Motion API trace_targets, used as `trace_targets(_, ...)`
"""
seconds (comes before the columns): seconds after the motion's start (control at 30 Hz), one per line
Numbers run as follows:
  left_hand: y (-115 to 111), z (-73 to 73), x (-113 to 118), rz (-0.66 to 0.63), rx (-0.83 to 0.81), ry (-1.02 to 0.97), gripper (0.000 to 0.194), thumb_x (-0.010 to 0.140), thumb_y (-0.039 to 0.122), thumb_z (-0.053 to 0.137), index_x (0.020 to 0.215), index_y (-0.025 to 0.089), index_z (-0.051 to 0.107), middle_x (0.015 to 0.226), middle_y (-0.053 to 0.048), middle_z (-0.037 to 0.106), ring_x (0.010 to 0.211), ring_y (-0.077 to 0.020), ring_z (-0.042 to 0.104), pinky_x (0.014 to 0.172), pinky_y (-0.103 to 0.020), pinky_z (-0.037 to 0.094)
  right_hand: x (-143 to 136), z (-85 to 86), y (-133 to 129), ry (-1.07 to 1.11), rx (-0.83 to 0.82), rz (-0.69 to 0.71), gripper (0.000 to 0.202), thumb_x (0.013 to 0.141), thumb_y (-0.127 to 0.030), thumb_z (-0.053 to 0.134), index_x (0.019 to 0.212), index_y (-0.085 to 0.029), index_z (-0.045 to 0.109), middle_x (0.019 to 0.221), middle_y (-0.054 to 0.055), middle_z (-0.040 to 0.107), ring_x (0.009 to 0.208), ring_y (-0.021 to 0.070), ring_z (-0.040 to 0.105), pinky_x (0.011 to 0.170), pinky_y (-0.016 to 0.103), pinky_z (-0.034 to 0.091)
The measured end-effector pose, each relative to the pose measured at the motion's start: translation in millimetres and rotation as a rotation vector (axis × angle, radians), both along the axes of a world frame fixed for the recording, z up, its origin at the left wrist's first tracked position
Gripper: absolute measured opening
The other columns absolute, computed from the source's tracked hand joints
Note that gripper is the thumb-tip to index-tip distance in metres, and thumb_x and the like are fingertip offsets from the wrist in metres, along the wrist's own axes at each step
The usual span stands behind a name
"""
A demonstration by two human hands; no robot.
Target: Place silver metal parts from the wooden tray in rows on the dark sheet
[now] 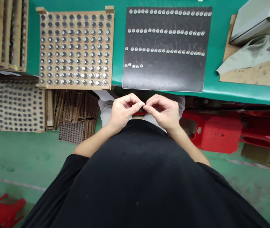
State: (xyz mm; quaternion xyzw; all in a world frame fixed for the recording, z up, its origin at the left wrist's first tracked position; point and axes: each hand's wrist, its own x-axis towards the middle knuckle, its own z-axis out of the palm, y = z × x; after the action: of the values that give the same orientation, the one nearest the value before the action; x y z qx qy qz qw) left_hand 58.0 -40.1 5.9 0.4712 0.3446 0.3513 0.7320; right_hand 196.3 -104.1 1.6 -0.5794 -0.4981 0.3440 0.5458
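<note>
My left hand [126, 110] and my right hand [163, 110] meet over my lap, just short of the table edge. Thumb and forefinger of each are pinched together on a tiny, pale metallic part [144, 104], mostly covered by the fingertips. Beyond them lies a black board [170, 74] with rows of small round silver parts [165, 31], fine wires rising from them. To its left, a wooden tray [112, 50] has a grid of dark round holes; silver-topped parts [70, 61] sit in most of them, and the far rows show only dark circles.
Stacked wooden trays [5, 31] stand at the far left, with another holed board [19, 106] below. A white box [252, 20] and plastic bag [246, 52] lie on cardboard [256, 74] at right. Red stools [221, 133] [4, 210] stand on the green floor.
</note>
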Motion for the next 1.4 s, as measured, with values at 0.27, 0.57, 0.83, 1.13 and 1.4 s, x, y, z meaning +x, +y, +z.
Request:
trace_targets(0.27, 0.3, 3.4, -0.7, -0.099, -0.294, -0.062, 0.03, 0.062, 0.032, 0.083, 0.056, 0.013, 0.06, 0.056, 0.003, 0.049, 0.047, -0.0032, 0.036, 0.047, -0.021, 0.029, -3.5, -11.2, -0.6, 0.127, 0.085, 0.019, 0.03, 0.088, -0.044, 0.063, 0.07, -0.02, 0.063, 0.071, 0.0, 0.064, 0.064, 0.0104, 0.059, 0.06, 0.026, 0.05)
trace_targets(0.57, -1.8, 6.5, -0.5, -0.062, -0.181, -0.03, 0.031, 0.061, 0.033, 0.084, 0.055, 0.013, 0.061, 0.055, 0.003, 0.049, 0.048, -0.0034, 0.037, 0.047, -0.02, 0.029, -1.8, -1.1, 3.1, 0.091, 0.045, -0.044, 0.035, 0.078, -0.05, 0.072, 0.064, -0.02, 0.061, 0.065, -0.001, 0.061, 0.059, 0.0101, 0.055, 0.055, 0.026, 0.046)
trace_targets(0.83, -4.0, 7.3, -0.7, -0.074, -0.161, -0.059, 0.03, 0.063, 0.032, 0.084, 0.056, 0.013, 0.062, 0.056, 0.003, 0.05, 0.048, -0.0033, 0.038, 0.046, -0.02, 0.029, -2.4, -3.4, -1.2, -0.185, 0.112, -0.177, 0.03, 0.087, -0.031, 0.062, 0.06, -0.02, 0.055, 0.058, -0.002, 0.056, 0.055, 0.0098, 0.05, 0.055, 0.027, 0.041)
trace_targets(1.13, -5.5, -0.1, 1.5, 0.025, -0.012, -0.023, 0.027, 0.066, 0.031, 0.082, 0.057, 0.014, 0.063, 0.06, 0.002, 0.055, 0.055, -0.0056, 0.045, 0.055, -0.021, 0.04, -1.9, -5.3, -4.5, -0.124, 0.151, 0.03, 0.025, 0.084, -0.033, 0.064, 0.063, -0.02, 0.059, 0.061, -0.001, 0.062, 0.055, 0.0102, 0.054, 0.054, 0.027, 0.044)
trace_targets(1.4, -6.6, 0.6, -1.0, 0.004, -0.104, -0.035, 0.027, 0.066, 0.031, 0.082, 0.056, 0.014, 0.063, 0.055, 0.003, 0.051, 0.049, -0.0044, 0.041, 0.049, -0.021, 0.032, -1.5, -6.1, -3.2, -0.088, 0.183, 0.087, 0.019, 0.088, -0.022, 0.059, 0.069, -0.019, 0.06, 0.067, 0.0, 0.063, 0.062, 0.0114, 0.058, 0.059, 0.027, 0.047)
